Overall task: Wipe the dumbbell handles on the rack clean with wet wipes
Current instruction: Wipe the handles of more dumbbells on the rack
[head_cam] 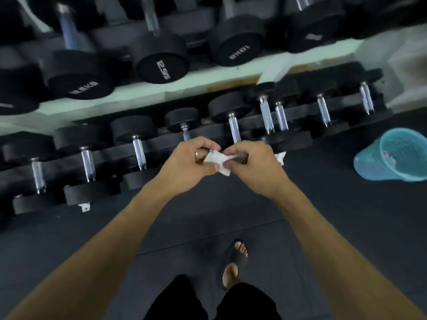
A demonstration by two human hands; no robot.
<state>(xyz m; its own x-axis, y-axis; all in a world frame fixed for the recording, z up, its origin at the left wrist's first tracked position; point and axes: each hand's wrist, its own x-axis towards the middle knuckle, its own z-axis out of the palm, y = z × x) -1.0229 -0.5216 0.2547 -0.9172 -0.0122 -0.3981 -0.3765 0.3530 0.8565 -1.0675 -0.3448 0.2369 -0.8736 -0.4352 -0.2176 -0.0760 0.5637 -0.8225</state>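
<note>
A small white wet wipe (pixel 218 161) is stretched between both my hands in front of the lower rack. My left hand (pixel 189 163) pinches its left end and my right hand (pixel 250 166) pinches its right end. The lower rack (pixel 161 148) carries a row of black dumbbells with chrome handles; one handle (pixel 139 154) is left of my hands and another handle (pixel 234 128) is just beyond them. The upper shelf bears bigger dumbbells, one marked 12.5KG (pixel 161 68). Neither hand touches a dumbbell.
A turquoise plastic basket (pixel 392 155) stands on the dark rubber floor at the right, tilted toward me. A pale green wall strip (pixel 138 93) shows between the rack tiers. My foot in a black sandal (pixel 234 262) is below on the floor.
</note>
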